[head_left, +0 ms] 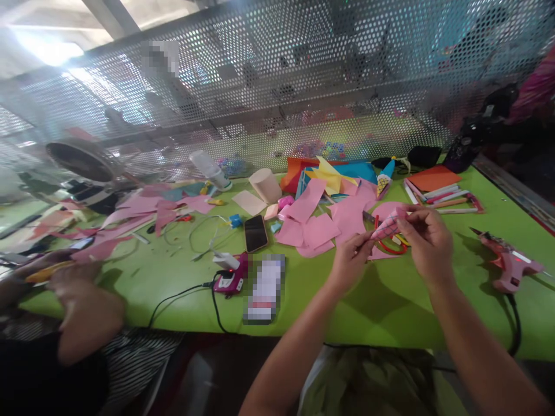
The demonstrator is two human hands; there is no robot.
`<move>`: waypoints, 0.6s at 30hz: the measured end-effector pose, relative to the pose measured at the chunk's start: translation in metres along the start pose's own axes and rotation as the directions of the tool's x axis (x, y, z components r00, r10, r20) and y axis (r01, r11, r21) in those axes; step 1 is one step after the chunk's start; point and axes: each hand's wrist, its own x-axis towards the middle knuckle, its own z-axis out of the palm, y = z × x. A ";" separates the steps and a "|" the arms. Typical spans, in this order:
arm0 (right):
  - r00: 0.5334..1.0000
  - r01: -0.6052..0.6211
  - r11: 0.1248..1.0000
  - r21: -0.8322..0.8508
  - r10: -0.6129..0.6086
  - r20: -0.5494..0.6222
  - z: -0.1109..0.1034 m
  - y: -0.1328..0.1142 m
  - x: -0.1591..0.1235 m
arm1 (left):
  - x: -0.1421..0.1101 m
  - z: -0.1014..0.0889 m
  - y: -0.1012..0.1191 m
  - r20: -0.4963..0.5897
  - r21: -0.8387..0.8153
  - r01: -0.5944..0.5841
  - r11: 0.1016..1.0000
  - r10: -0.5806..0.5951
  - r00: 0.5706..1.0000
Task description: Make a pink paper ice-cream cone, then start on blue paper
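Between my two hands is a small pink paper cone (387, 225) with crossed lines drawn on it. My left hand (352, 260) pinches its narrow end at the lower left. The wider end is gripped by the fingers of my right hand (427, 240). Just behind and beneath the cone lie red-handled scissors (392, 249), partly hidden by it. Cut pink paper pieces (318, 231) spread over the green table to the left of the cone. A finished-looking paper cone with a blue top (384, 178) lies farther back.
A pink glue gun (505, 263) rests at the right, its cord over the front edge. Markers (446, 196) lie behind it. A phone (255, 233), a purple power strip (232, 277) and cables are left of centre. Another person's hands (78, 283) work at far left. A perforated metal screen (277, 86) stands behind.
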 end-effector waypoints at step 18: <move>0.997 0.021 0.999 -0.039 -0.024 -0.079 -0.003 -0.005 0.005 | 0.006 -0.017 0.013 0.011 -0.328 0.166 0.930 -0.172 0.985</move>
